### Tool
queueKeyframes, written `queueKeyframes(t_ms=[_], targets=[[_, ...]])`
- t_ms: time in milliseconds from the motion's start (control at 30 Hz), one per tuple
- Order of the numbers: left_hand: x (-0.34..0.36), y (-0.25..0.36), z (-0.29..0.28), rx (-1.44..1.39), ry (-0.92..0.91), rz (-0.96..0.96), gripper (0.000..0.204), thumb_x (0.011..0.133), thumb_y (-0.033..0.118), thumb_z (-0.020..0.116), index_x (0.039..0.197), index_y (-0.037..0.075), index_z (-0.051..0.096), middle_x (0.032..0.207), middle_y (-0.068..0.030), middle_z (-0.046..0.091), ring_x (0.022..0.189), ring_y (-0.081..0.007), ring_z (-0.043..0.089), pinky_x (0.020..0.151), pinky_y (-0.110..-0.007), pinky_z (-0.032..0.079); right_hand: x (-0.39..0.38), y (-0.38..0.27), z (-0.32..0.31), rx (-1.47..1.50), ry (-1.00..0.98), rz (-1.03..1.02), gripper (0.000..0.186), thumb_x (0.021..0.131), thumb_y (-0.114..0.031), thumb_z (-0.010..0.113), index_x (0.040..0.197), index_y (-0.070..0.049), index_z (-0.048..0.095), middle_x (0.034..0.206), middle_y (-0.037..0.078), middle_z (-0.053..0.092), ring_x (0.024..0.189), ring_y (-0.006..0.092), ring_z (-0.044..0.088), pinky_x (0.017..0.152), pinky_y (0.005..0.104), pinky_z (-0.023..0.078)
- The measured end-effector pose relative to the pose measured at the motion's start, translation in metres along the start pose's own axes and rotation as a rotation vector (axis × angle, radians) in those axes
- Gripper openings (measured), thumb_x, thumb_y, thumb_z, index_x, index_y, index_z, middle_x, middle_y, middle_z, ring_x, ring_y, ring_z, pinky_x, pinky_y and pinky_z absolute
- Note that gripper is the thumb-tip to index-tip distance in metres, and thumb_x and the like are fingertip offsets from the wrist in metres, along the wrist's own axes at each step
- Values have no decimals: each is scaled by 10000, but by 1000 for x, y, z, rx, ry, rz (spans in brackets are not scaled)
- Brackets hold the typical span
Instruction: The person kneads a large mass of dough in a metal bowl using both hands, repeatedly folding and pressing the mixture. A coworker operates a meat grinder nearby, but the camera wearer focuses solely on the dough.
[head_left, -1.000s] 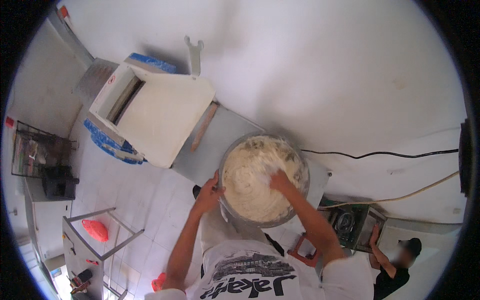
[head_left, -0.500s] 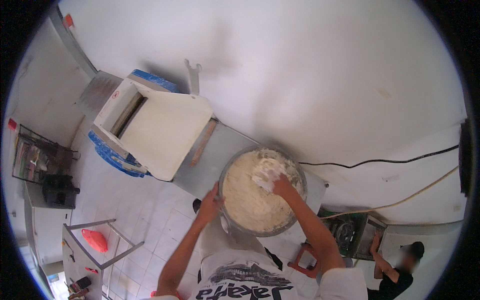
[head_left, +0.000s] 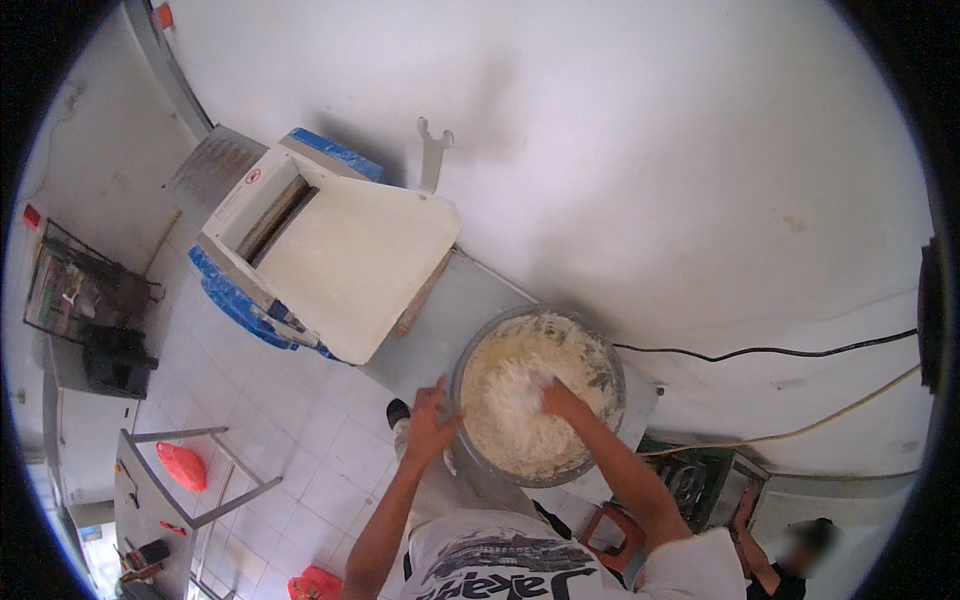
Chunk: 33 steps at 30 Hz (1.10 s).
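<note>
In the head view the right hand (head_left: 562, 400), which half a second ago lifted a clump above the dough, is now pushed back down into the pale shredded dough (head_left: 535, 400) filling the round metal bowl (head_left: 612, 372) on the steel worktop (head_left: 455, 320), its grip closed in the mass, so kneading goes on. The left hand (head_left: 430, 425) keeps its open grip braced on the bowl's near rim. A small round red-and-white sticker (head_left: 254, 176) sits on the white dough machine (head_left: 340, 265) left of the bowl, and an orange bag (head_left: 182, 465) lies on the floor rack at lower left.

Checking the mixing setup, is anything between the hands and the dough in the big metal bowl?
Nothing visible. The right hand is already in the dough, and the left hand rests on the rim of the metal bowl.
</note>
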<state>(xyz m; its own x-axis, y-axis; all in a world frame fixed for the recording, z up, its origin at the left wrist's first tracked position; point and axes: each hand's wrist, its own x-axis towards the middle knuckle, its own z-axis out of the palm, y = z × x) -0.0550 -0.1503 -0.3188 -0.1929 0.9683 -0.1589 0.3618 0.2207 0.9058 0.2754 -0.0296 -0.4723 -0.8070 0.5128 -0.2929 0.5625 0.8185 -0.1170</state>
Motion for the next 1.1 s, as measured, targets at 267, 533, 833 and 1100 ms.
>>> queueKeyframes(t_ms=[267, 533, 833, 1100], targets=[[97, 0, 41, 366, 72, 288, 457, 995, 226, 541, 1437, 121, 489, 1089, -154, 550, 958, -342, 589, 848, -439, 501, -93, -122, -41, 309, -341, 439, 523, 811, -358, 670, 1234, -54, 635, 1043, 265, 655, 1042, 434, 615, 937, 543, 448], [89, 15, 55, 228, 69, 203, 408, 1020, 185, 488, 1427, 163, 511, 947, -155, 529, 808, -335, 596, 743, -444, 504, 9, 3, 22, 589, -23, 963, 782, 734, -380, 760, 1335, 49, 502, 1348, 251, 523, 1221, 406, 527, 979, 511, 444], [87, 3, 46, 203, 110, 196, 425, 1008, 130, 485, 1433, 150, 508, 914, -157, 520, 780, -332, 581, 723, -427, 496, -78, -111, 77, 837, 276, 412, 570, 833, -304, 658, 1328, -41, 554, 1243, 237, 606, 1165, 394, 572, 953, 465, 481], [74, 8, 53, 243, 100, 251, 460, 1003, 108, 485, 1462, 122, 459, 954, -182, 519, 817, -352, 572, 749, -457, 488, 63, -34, 36, 531, -29, 972, 761, 798, -362, 677, 1415, 14, 438, 1240, 251, 581, 1162, 394, 552, 991, 457, 437]])
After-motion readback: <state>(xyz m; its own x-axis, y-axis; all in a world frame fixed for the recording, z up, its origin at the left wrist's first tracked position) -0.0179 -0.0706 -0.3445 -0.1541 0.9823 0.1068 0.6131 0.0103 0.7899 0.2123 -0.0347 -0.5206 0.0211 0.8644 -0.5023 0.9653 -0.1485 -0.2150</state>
